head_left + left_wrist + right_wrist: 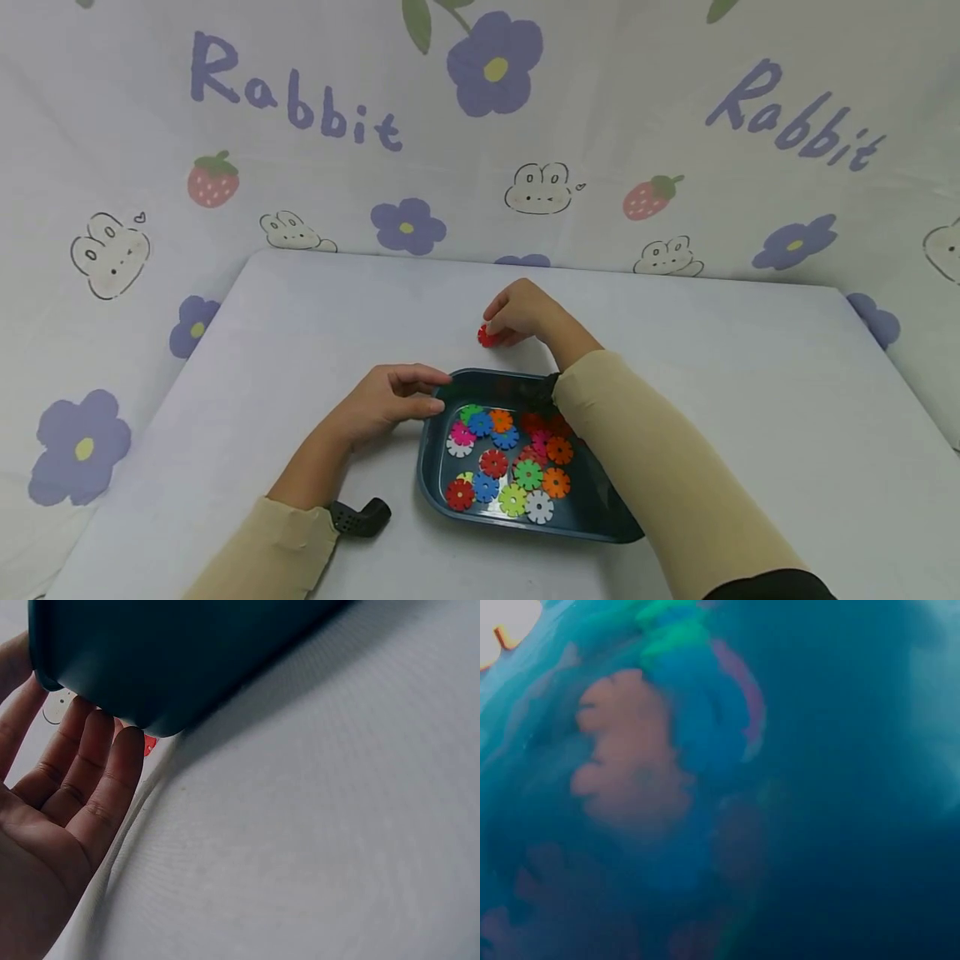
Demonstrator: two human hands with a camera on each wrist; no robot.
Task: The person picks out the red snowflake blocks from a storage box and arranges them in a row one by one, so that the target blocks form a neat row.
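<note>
My right hand [521, 312] is beyond the tray's far edge, its fingertips on a red notched flower-shaped disc [486, 337] at the table surface. Part of that disc is hidden by the fingers. At the far left corner of a dark teal tray [429, 483], my left hand [386, 404] touches the rim with extended fingers and thumb. From below, the left wrist view has the left hand's fingers [94, 776] against the tray's outer side [172, 667]. Inside the tray lie several colourful notched discs [528, 475]. Blurred discs [634, 761] fill much of the right wrist view.
The tray stands on a white table [300, 333]. My right sleeve [660, 450] crosses over the tray's right side and hides part of it. A printed curtain [322, 175] with flowers and rabbits hangs behind the table.
</note>
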